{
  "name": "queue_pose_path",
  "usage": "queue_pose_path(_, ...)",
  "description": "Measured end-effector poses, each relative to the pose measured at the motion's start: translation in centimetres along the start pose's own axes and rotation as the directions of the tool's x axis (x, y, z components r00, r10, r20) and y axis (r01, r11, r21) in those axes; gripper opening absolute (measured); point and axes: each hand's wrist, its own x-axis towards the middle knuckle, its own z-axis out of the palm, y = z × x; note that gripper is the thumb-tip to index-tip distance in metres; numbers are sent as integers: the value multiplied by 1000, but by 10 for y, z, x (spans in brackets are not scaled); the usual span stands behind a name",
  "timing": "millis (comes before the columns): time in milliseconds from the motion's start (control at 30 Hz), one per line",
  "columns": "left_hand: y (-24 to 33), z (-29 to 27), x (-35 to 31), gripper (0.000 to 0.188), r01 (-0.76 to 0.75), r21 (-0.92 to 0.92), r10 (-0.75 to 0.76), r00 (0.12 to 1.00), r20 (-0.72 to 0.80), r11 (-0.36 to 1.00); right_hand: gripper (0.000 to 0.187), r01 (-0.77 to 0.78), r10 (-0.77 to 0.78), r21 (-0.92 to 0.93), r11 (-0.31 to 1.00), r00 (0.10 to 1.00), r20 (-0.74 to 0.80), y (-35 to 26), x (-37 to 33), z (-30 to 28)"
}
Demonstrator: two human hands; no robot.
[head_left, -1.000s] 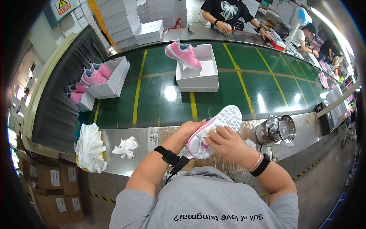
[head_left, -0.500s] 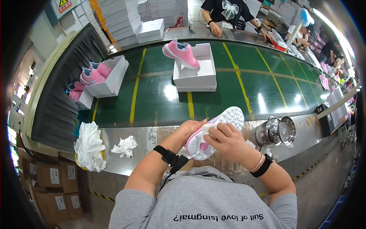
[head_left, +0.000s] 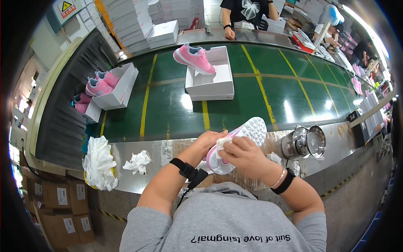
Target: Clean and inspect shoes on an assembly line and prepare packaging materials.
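Box (head_left: 210, 90): upper centre, pink shoe (head_left: 194, 59) at left wall.
Belt (head_left: 163, 111): open room before your bench edge (head_left: 338, 143).
Left hand (head_left: 211, 140): you grip second shoe (head_left: 251, 131), centre.
Right hand (head_left: 244, 156): you pinch tissue (head_left: 222, 143) at its sole.

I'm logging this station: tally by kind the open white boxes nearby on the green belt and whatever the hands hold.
Open white boxes on the belt: 3
Shoe in the left hand: 1
White wad in the right hand: 1
Total: 5

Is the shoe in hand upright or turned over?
Turned over: the shoe shows its white, bumpy sole to the camera. The left hand grips it; the right hand holds a white wipe against the sole.
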Motion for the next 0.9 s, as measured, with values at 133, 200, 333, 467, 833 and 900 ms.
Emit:
queue_pose_path(133, 7, -2, -5, 38, 30, -172, -19, 998, 65, 985, 34, -283, 283, -24, 959, 959, 10, 38, -29, 10)
queue_pose_path(200, 11, -5, -12, 38, 40, -305, 2, 990, 139, 952, 36, -356, 358, 43, 934, 928, -103, 31, -29, 2)
queue_pose_path(333, 18, 22, -21, 39, -57, -293, 90, 991, 101, 955, 34, -83, 128, 197, 977, 965, -227, -20, -15, 19)
queue_pose_path(467, 17, 14, -14, 35, -99, -150, 96, 995, -30, 984, 31, -154, 167, 74, 985, 959, -228, 5, -33, 37)
queue_pose_path(833, 8, -3, -13, 33, -41, -50, 44, 997, 62, 998, 29, -108, 142, 167, 980, 967, -212, 4, -7, 35)
queue_pose_path(900, 1, -5, -11, 31, -118, -46, 118, 993, 13, 992, 35, -260, 295, 186, 948, 935, -199, 32, -10, 37)
